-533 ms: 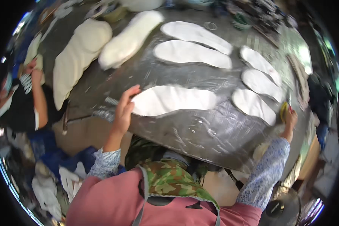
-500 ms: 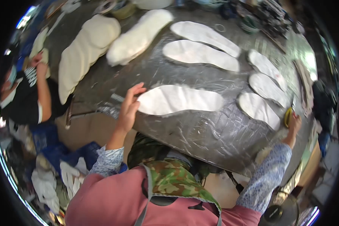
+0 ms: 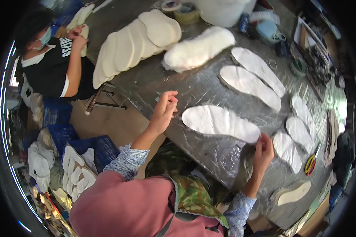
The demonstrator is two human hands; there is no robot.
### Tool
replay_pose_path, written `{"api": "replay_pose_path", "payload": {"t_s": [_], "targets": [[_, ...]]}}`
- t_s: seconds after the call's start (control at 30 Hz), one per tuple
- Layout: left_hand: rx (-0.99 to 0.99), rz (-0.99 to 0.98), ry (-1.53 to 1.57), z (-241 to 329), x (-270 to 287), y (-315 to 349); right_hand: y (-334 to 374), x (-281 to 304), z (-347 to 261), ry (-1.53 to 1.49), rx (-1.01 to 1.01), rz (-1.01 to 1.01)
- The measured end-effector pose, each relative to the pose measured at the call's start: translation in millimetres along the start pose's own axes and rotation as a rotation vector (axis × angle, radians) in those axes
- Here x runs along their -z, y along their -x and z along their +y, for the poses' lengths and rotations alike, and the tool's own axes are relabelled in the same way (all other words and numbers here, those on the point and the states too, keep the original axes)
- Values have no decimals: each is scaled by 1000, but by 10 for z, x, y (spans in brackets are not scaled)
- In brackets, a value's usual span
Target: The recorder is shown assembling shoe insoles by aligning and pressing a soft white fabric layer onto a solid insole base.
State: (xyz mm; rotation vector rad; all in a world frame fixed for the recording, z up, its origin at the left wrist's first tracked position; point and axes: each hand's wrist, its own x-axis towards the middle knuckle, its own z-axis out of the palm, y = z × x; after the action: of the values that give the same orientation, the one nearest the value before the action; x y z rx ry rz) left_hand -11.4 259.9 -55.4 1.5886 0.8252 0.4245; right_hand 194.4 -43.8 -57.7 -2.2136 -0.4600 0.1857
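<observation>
Looks like a handling step: white insole [image 3: 221, 123] flat near tabletop's [image 3: 201, 149] front edge, left hand [image 3: 163, 111] empty, fingers loosely bent, right hand [image 3: 263, 152] at its right end, can't tell if pinching; any lift calls for fingertips underneath.

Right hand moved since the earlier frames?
Yes, leftward: the right hand was right of the nearest short white insole; now it's left of it, by the near long insole.

The insoles [image 3: 221, 123] are white or cream, the scissors [image 3: 311, 162] yellow and red, the crates [image 3: 108, 149] blue, the apron [image 3: 194, 197] green-and-brown camouflage.
</observation>
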Motion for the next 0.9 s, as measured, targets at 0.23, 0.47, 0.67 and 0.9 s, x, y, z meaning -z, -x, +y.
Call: {"api": "replay_pose_path", "payload": {"t_s": [0.23,0.47,0.67,0.9], "targets": [[-379,468,-387,-45,892,-726,131,-104,-5,-330,-195,65],[-457,566,-944,16,1376,-962,220,-155,71,-425,-202,39],[-404,444,-1029,-156,1484,-1004,525,237,294,-321,-318,-41],[-418,469,-1024,-258,1997,-965,649,459,-202,-32,-315,175]]}}
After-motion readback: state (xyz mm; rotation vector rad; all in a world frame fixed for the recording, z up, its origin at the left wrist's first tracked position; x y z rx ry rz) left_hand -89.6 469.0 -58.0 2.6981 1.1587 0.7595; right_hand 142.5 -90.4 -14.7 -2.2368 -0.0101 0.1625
